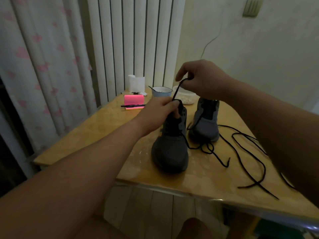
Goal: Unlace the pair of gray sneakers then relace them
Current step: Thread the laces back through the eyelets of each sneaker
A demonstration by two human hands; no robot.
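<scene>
**Fingers [174, 107] curled on a sneaker collar, a lace pinched above it**

Figure. At far left hangs a curtain [34, 66] printed with pink shapes, and beside it stands a white ribbed radiator [134, 40]. A yellow-brown table [96, 128] fills the middle of the view. At its far end lie a pink pad of notes [133, 99] with a black pen [133, 105] just in front of it, a white packet [136, 82] behind, a blue bowl [161, 92] and a white tub [185, 98].

The left hand [160, 109] reaches in from the lower left. Its fingers are curled round the top edge of the dark gray sneaker [170, 149], which stands upright on the table with its toe toward the viewer. The held lace [176, 92] rises taut from that top edge to the right hand [198, 80], raised above both shoes, which pinches it between thumb and fingertips. How the remaining fingers lie cannot be told. Another stretch of lace leaves the shoe's right side and lies in a small loop on the table.

Just beside it and slightly behind stands the lighter gray sneaker [206, 123], touched by neither hand. To its right a loose lace [248, 152] sprawls in wide loops over the tabletop, partly hidden by the right forearm. Whether it is threaded through any eyelet cannot be told.
</scene>
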